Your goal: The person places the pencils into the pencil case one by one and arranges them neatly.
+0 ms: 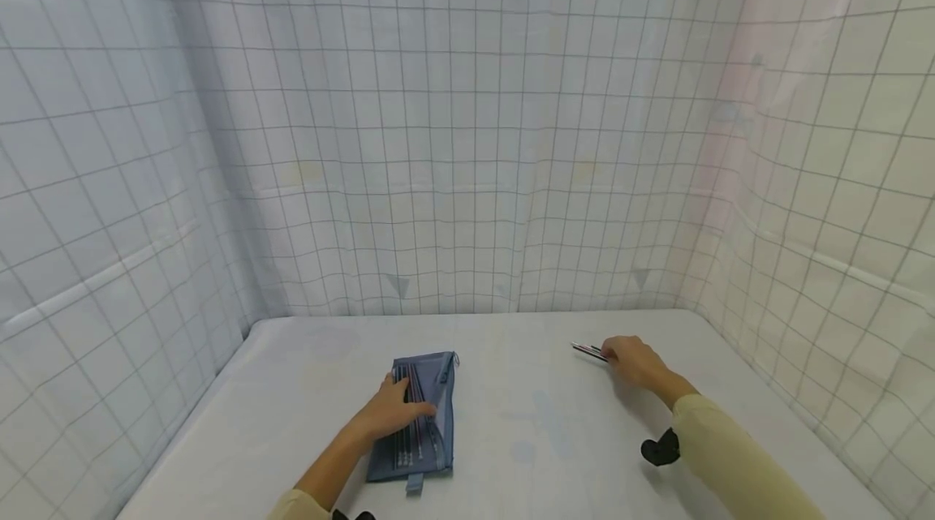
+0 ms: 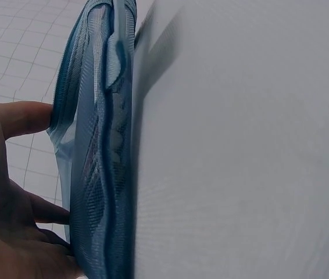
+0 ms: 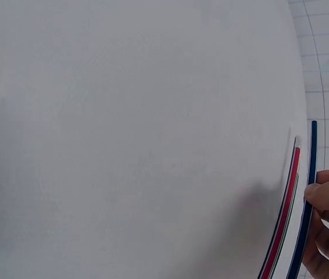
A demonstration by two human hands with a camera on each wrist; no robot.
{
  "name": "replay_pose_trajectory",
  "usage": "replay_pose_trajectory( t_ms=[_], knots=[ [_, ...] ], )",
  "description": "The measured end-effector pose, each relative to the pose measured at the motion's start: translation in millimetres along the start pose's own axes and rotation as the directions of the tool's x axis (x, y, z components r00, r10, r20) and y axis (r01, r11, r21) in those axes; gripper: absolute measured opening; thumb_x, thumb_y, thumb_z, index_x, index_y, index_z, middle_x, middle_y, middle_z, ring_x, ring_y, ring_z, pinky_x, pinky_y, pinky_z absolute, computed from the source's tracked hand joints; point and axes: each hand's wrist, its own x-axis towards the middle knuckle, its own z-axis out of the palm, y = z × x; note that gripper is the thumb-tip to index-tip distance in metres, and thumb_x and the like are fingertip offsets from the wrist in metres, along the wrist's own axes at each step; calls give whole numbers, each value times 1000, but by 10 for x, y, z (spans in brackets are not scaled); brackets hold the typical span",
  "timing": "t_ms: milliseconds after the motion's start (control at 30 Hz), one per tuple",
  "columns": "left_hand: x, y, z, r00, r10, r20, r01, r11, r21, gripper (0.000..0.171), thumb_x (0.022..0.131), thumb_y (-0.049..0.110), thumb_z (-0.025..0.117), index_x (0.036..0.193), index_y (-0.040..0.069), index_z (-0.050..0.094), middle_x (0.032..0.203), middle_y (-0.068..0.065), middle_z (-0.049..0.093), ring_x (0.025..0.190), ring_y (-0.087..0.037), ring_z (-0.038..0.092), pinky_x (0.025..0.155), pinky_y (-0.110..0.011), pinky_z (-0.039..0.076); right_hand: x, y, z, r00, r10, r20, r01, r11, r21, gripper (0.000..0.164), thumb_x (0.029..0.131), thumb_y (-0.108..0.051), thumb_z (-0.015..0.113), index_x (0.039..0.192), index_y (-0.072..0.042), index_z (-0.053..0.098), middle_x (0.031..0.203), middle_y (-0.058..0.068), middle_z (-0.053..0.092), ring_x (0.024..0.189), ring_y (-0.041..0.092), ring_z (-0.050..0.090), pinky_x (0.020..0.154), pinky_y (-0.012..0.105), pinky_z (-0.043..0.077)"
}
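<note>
A blue mesh pencil pouch (image 1: pixel 445 455) lies flat on the table, with several slim pencils (image 1: pixel 406 435) showing inside it. My left hand (image 1: pixel 389 411) is spread over the pouch. In the left wrist view its thumb (image 2: pixel 31 118) touches the raised zipper edge, while other fingers rest lower on the pouch's mesh (image 2: pixel 95 209). At the right, my right hand (image 1: pixel 634 362) pinches a dark blue pencil (image 3: pixel 311 168) between thumb and fingers. Beside that pencil a red pencil (image 3: pixel 289 197) with a white end lies close to a thin dark-and-green one.
White cloth covers the table (image 1: pixel 526 390). Grid-patterned curtains (image 1: pixel 467 139) hang behind it and along both sides. A black strap piece (image 1: pixel 661 449) hangs at the right wrist. A small tab (image 1: pixel 414 483) sticks out from the pouch's near edge.
</note>
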Motion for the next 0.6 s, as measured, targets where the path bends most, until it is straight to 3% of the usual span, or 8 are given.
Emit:
replay_pose_trajectory(
  t_ms=[167,400,600],
  knots=[
    [14,-4,-8,1000,7,0,-7,1000,9,97,87,43,75,149,-19,34,158,-46,10,144,-62,19,113,-71,22,59,-76,4,999,-43,-4,43,999,21,13,94,4,65,101,-2,74,99,6,71,94,29,67,84,52,55],
    [35,-23,2,1000,-16,7,16,1000,12,98,87,44,75,150,-18,34,159,-45,11,145,-62,18,113,-71,20,133,-245,41,999,-26,22,24,998,65,14,94,3,65,103,-3,74,99,5,71,96,27,66,86,50,55],
    [37,-24,3,1000,-11,7,11,1000,-5,98,87,44,76,150,-18,34,159,-45,10,145,-62,17,113,-72,20,178,-410,58,998,-57,26,54,994,93,12,94,3,66,100,-3,75,96,3,71,91,24,65,82,46,55]
  ],
)
